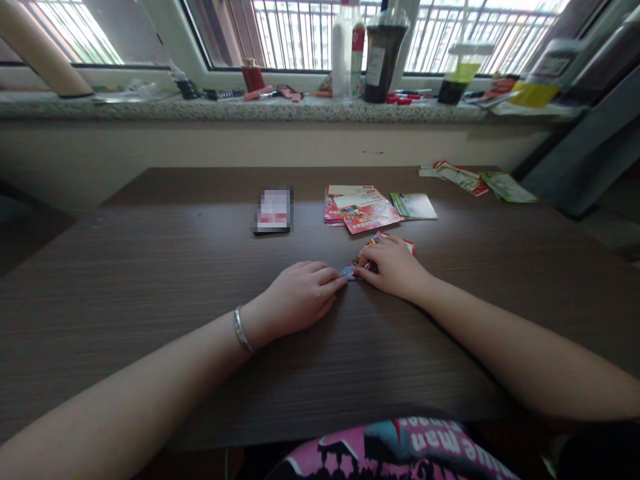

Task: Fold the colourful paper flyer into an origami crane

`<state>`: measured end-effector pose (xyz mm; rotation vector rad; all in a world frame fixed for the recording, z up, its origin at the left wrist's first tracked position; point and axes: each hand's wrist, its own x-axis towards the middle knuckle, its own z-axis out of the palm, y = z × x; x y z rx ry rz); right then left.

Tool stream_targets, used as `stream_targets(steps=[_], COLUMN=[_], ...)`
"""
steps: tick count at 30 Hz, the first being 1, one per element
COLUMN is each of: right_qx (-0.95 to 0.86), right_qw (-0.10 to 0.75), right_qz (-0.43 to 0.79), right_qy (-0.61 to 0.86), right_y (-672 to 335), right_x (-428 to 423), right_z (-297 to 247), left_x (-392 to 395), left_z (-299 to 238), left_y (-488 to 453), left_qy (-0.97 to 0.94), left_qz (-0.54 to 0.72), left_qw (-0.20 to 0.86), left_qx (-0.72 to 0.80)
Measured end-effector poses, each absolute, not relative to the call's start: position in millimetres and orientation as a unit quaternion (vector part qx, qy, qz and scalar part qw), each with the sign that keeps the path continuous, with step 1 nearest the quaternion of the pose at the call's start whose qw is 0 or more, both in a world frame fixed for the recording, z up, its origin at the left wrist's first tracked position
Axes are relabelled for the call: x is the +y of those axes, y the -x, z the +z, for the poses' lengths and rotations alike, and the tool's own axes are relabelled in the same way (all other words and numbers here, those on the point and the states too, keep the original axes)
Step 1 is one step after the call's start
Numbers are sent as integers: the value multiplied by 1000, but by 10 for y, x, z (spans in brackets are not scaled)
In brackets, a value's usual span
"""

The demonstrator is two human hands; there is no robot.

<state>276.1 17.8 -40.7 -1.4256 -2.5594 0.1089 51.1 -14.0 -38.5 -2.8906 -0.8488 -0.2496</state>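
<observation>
On the dark wooden table lies a colourful printed paper [349,272], mostly covered by my hands; a bluish corner and a red-edged far side show. My right hand [395,268] rests over it with curled fingers, thumb and fingertips pressing on the paper. From the left, my left hand [306,293], a silver bangle on its wrist, holds the bluish corner with its fingers close together. Whether the paper is folded under the fingers I cannot tell. Just beyond lies a loose stack of red and white printed papers [367,208].
A green and white packet [416,207] lies right of the stack. A phone-like device [273,211] with a blurred screen lies to the left. More printed slips [463,179] are at the table's far right. Bottles, including a dark one [383,63], line the granite windowsill [300,112].
</observation>
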Motion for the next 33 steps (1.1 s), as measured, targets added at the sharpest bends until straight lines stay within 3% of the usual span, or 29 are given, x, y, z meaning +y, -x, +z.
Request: stream_targets(steps=[8,33], right_qx=[-869,-860], right_qw=[87,87], right_qz=[42,37], right_qy=[484,501], right_y=[-2725,-2704], right_x=[195,181], right_z=[-389,-393], left_x=[-206,-201], left_z=[-334,-309], left_y=[-558,-571], left_qy=[943,941], left_qz=[-71,-48], left_qw=[24,58], left_qx=[-325,-329])
